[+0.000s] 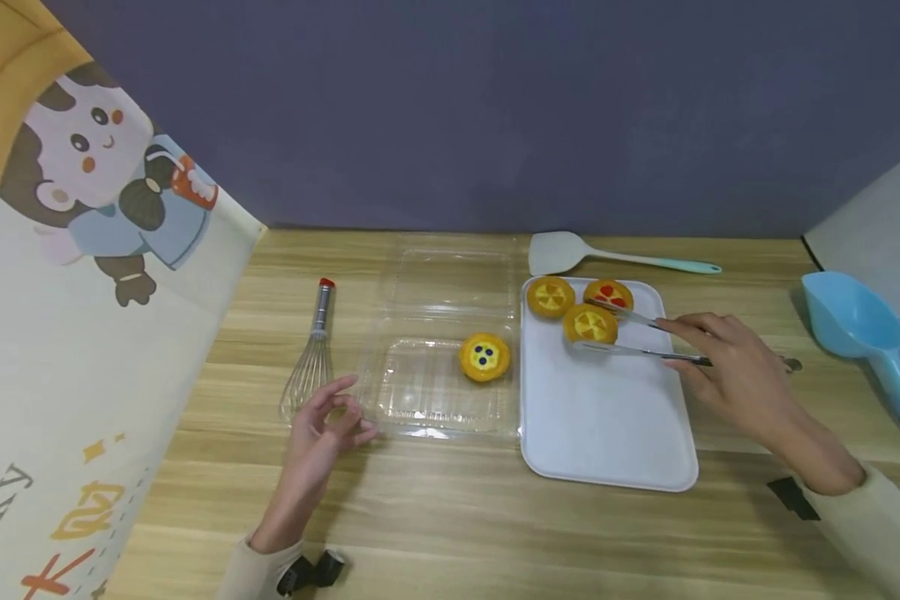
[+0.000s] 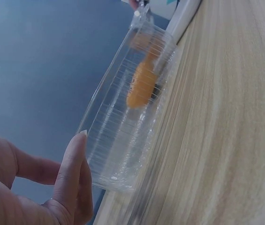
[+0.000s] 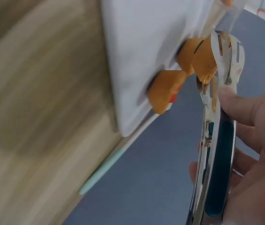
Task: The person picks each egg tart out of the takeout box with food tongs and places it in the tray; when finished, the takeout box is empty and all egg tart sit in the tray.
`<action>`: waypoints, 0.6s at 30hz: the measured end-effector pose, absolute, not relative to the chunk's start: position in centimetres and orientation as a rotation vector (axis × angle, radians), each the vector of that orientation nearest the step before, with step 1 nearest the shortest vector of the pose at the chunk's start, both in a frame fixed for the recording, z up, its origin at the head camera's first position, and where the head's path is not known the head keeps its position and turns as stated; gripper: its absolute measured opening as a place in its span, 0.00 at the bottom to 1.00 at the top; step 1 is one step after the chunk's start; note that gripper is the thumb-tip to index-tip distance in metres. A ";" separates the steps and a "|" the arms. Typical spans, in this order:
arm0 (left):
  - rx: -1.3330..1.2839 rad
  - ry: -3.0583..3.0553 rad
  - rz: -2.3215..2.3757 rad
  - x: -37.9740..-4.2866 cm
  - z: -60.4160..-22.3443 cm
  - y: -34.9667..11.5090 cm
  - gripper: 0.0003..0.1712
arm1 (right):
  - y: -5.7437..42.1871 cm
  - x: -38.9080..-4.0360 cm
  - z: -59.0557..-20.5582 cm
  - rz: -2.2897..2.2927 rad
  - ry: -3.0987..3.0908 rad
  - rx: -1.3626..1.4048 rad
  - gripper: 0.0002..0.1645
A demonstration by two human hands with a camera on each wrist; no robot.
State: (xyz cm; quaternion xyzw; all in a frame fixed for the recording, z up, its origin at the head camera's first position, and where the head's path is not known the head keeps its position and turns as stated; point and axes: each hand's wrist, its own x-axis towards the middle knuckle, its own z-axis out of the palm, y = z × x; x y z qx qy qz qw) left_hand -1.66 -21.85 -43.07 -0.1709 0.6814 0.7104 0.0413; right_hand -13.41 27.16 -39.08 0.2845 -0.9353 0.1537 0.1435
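Note:
My right hand (image 1: 742, 379) grips metal tongs (image 3: 219, 168) with dark handle grips. The tongs' tips lie around a tart with yellow-orange topping (image 1: 590, 325); in the right wrist view it appears between them. Beside it on the white tray (image 1: 607, 433) sit another yellow-topped tart (image 1: 551, 297) and a red-topped tart (image 1: 608, 294). A tart with blue dots (image 1: 484, 357) sits at the right side of an opened clear plastic box (image 1: 420, 392). My left hand (image 1: 326, 425) is at the box's near left corner, fingers loosely bent; whether they touch its rim is hard to tell.
A whisk (image 1: 311, 362) lies left of the box, close to the left hand. Behind the tray is a white spatula (image 1: 558, 252) with a mint handle. A blue scoop (image 1: 858, 317) lies at the right. A dark panel (image 1: 495, 117) borders the table's back.

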 end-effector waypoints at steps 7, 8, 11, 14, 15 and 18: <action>-0.531 2.092 2.162 -1.8 -43.2 -21.8 0.31 | 28.3 -12.4 -40.0 0.420 -2.780 0.805 0.35; -0.532 2.094 2.161 -1.8 -43.2 -21.8 0.31 | 28.3 -12.3 -40.1 0.419 -2.792 0.804 0.35; -0.535 2.091 2.162 -1.8 -43.2 -21.8 0.31 | 28.4 -12.0 -40.5 0.449 -2.813 0.798 0.35; -0.544 2.083 2.159 -1.9 -43.1 -21.8 0.31 | 28.5 -11.9 -40.6 0.470 -2.820 0.794 0.35; -0.547 2.077 2.157 -1.9 -43.0 -21.9 0.30 | 28.5 -11.9 -40.6 0.477 -2.819 0.794 0.35; -0.555 2.063 2.157 -2.0 -42.8 -21.9 0.30 | 28.5 -12.0 -40.5 0.484 -2.818 0.795 0.35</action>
